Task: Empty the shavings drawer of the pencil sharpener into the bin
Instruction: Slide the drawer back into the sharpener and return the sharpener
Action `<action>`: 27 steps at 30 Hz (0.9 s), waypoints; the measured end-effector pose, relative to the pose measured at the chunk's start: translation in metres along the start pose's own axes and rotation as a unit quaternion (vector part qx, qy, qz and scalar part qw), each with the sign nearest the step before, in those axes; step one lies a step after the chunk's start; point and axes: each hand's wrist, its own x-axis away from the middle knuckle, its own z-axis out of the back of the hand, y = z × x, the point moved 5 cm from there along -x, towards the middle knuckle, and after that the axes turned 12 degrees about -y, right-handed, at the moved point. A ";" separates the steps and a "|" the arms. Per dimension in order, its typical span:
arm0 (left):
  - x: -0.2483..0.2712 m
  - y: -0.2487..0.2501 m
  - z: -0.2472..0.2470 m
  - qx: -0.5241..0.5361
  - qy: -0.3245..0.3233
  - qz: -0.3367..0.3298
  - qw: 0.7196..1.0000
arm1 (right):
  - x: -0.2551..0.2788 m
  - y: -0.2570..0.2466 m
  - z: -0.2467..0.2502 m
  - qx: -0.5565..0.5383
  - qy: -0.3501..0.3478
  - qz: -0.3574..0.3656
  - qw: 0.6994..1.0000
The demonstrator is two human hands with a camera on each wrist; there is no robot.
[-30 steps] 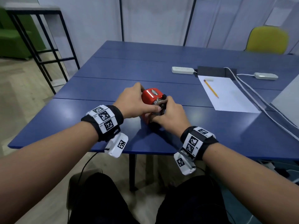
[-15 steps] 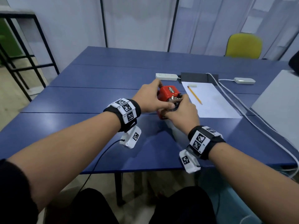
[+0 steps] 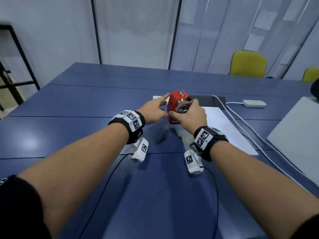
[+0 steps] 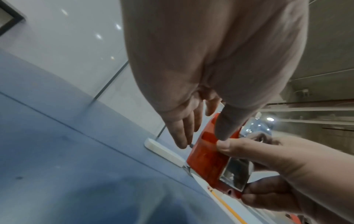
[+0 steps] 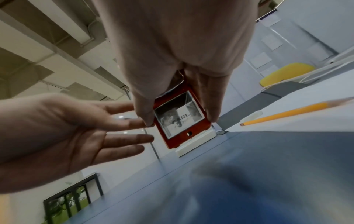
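Above the blue table [image 3: 72,128], just over the near corner of the white sheet of paper [image 3: 222,128], your right hand [image 3: 191,116] holds the red pencil sharpener [image 3: 176,104] lifted and tilted, thumb on one side of its body and fingers on the other, pinching it across the clear shavings drawer [image 5: 179,117]. Your left hand [image 3: 155,109] is spread, fingers straight and loose beside the sharpener's left flank; from the wrist views I cannot tell whether the fingertips touch it or sit just off it, and it grips nothing. The drawer looks seated in the body, so I judge the step in hand to be carrying the whole sharpener towards the bin, or readying to draw the drawer out. Keep the drawer's open face level or tipped upward while you move, since a slack drawer could slide and spill. Keep your right thumb and fingers on the red frame rather than on the clear panel, so the drawer stays free to be pulled. Bring the left hand to the drawer's edge only once you are over the bin.

The bin appears in none of the views. How full the drawer is stays unclear: something dark and mottled shows behind the panel, beside a partly legible label. The crank side is mostly covered by your right hand. A yellow pencil [image 5: 287,112] lies on the paper
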 end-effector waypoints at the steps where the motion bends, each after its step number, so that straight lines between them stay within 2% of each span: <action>1: -0.012 -0.011 -0.001 0.010 -0.013 0.006 1.000 | -0.011 0.005 -0.002 0.002 0.000 -0.003 1.000; 4: -0.042 -0.033 -0.010 0.033 -0.047 0.000 0.998 | -0.037 0.018 -0.008 0.019 -0.005 -0.007 1.000; 11: -0.084 -0.045 -0.012 0.047 -0.041 -0.004 0.998 | -0.083 0.029 -0.015 0.042 -0.011 -0.015 0.999; 18: -0.096 -0.046 -0.010 -0.058 -0.068 0.034 0.995 | -0.097 0.036 -0.022 0.032 -0.033 -0.032 0.998; 27: -0.085 -0.041 -0.008 -0.091 -0.068 0.053 0.992 | -0.091 0.040 -0.019 0.018 -0.065 -0.049 0.997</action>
